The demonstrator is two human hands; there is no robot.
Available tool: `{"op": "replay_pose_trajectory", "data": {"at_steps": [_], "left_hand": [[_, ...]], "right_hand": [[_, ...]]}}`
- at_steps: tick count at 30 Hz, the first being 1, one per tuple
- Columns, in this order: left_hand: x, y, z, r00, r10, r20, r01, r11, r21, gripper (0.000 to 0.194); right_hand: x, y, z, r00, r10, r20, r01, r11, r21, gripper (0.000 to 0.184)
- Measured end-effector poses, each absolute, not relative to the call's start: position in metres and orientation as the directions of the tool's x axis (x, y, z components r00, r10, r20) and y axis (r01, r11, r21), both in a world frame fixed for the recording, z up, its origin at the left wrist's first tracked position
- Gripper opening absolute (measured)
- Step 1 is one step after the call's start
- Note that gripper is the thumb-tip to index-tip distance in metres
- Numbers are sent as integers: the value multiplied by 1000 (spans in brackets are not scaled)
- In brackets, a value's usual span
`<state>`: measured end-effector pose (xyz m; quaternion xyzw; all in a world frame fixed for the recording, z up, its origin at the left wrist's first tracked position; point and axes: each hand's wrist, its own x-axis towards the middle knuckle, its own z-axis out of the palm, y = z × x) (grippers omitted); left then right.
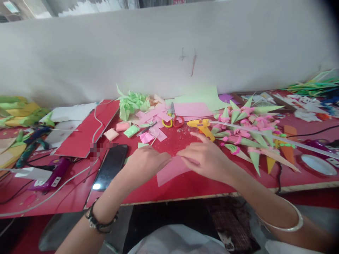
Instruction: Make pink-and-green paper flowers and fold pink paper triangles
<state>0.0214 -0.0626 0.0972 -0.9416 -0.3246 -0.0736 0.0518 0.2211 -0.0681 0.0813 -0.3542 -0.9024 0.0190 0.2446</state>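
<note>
A pink sheet of paper (171,171) lies on the red table (201,185) in front of me. My left hand (147,161) rests on its left part with fingers curled down onto it. My right hand (205,155) lies flat over its upper right part, fingers stretched out and pressing the paper. Just beyond my right hand lies a yellow glue gun (201,126), and past it yellow and red scissors (172,120).
A black phone (110,166) lies left of my hands. Pink and green paper scraps (148,118), a pile of green and pink paper cones (249,130), a long white stick (278,139), cables, a purple glue gun (50,174) and a white wall behind.
</note>
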Motion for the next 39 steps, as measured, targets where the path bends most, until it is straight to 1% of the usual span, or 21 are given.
{"op": "replay_pose_trajectory", "data": {"at_steps": [2, 4, 6, 9, 11, 13, 15, 17, 19, 21, 23, 24, 26, 28, 29, 31, 32, 33, 34, 37, 39], "left_hand": [[27, -65, 95, 784, 579, 224, 606, -792, -73, 30], [27, -66, 95, 782, 567, 258, 600, -798, -64, 31], [19, -66, 96, 775, 571, 270, 602, -798, -41, 33], [-7, -63, 99, 746, 606, 276, 638, -769, -37, 33], [-22, -61, 100, 701, 659, 273, 690, -723, -26, 32], [-28, -60, 101, 684, 685, 250, 712, -702, -22, 33], [-21, -62, 102, 708, 668, 229, 689, -724, -22, 34], [-6, -65, 103, 739, 630, 239, 652, -758, -14, 35], [5, -67, 104, 750, 607, 265, 629, -778, 2, 34], [6, -67, 107, 740, 615, 273, 631, -775, 37, 32], [-6, -65, 108, 693, 674, 255, 671, -733, 112, 30], [-14, -63, 107, 647, 723, 241, 703, -689, 176, 28], [-29, -60, 102, 512, 831, 218, 749, -556, 361, 27], [-35, -59, 94, 374, 898, 232, 671, -435, 601, 27], [-34, -61, 88, 359, 906, 224, 603, -408, 686, 28], [-22, -67, 77, 429, 883, 189, 439, -387, 811, 32], [-13, -71, 73, 514, 843, 157, 359, -378, 854, 31], [-4, -75, 69, 563, 818, 118, 330, -353, 875, 28], [4, -78, 66, 565, 822, 79, 357, -330, 874, 22], [20, -85, 59, 480, 877, 35, 449, -280, 849, 26], [23, -86, 56, 409, 912, 19, 499, -241, 832, 27]], "right_hand": [[211, -69, 80, -638, 591, 494, 630, 769, -106, 23], [207, -69, 80, -622, 550, 558, 626, 777, -69, 23], [213, -67, 80, -610, 548, 573, 623, 778, -80, 22], [240, -60, 76, -573, 610, 548, 676, 730, -107, 22], [259, -57, 73, -482, 658, 579, 749, 652, -117, 21], [267, -58, 72, -379, 684, 623, 791, 589, -166, 19], [261, -63, 74, -343, 667, 662, 775, 599, -203, 15], [245, -70, 79, -457, 675, 579, 724, 660, -198, 17], [229, -76, 84, -574, 648, 501, 684, 715, -141, 14], [223, -79, 88, -614, 648, 451, 671, 729, -135, 23], [229, -79, 90, -597, 666, 446, 668, 721, -183, 25], [235, -78, 90, -568, 684, 459, 669, 708, -228, 24], [247, -76, 87, -439, 754, 489, 676, 636, -372, 21], [255, -73, 79, -261, 849, 459, 647, 507, -569, 21], [255, -72, 74, -179, 890, 420, 610, 435, -662, 22], [249, -68, 61, -65, 941, 332, 497, 319, -807, 26], [243, -67, 55, -27, 955, 294, 428, 277, -860, 28], [237, -65, 48, -27, 967, 253, 365, 245, -898, 28], [231, -64, 42, -22, 972, 232, 333, 226, -916, 28], [218, -61, 31, -92, 971, 222, 380, 240, -893, 28], [213, -62, 29, -90, 951, 295, 473, 302, -828, 24]]}}
